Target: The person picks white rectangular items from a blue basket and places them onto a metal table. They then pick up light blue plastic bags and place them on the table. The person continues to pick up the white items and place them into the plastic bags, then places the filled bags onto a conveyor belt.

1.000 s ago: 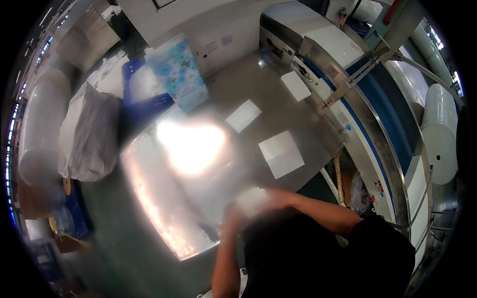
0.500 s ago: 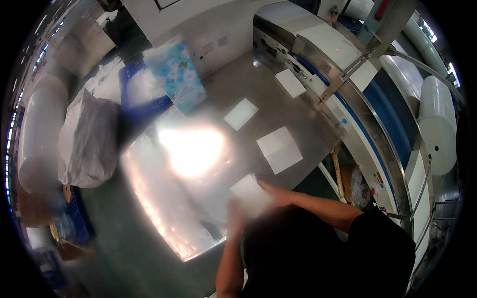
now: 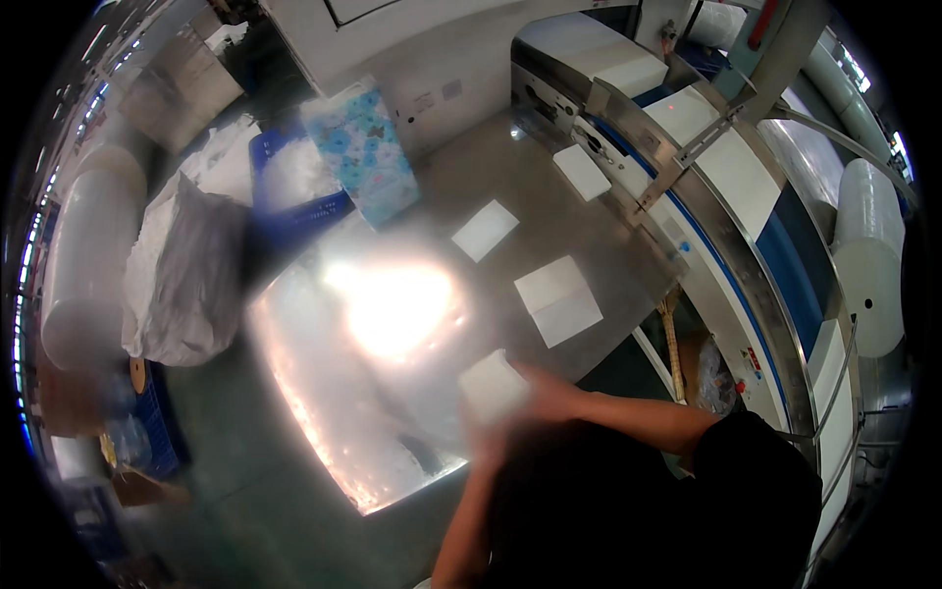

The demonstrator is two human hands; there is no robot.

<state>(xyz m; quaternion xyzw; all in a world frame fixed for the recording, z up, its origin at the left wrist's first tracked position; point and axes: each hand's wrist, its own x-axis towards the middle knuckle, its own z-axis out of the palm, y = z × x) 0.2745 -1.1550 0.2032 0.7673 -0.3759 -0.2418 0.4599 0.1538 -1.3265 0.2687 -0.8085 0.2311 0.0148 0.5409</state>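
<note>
Close to my body, over the near edge of a shiny metal table (image 3: 451,177), I hold a white stack of what looks like folded tissue sheets (image 3: 494,386). My right hand (image 3: 551,395) grips its right side. Below its lower left edge, my left hand (image 3: 486,439) is closed on the stack too, though the fingers are smeared by motion and haze. Just beyond my right hand lies a pair of white stacks side by side (image 3: 558,300). A smaller white stack (image 3: 485,231) rests farther off, and another white block (image 3: 582,174) lies against the machine.
A machine with a blue belt (image 3: 793,260) curves along the right. At the back left stand a blue crate (image 3: 304,211) with white material and a blue-patterned pack (image 3: 365,152). A white sack (image 3: 186,275) is at left. Glare (image 3: 402,304) covers part of the table.
The view has shifted slightly, moving the table things a little right in the picture. Both hands still hold the white stack near my body. On the machine, white material has advanced along the blue belt.
</note>
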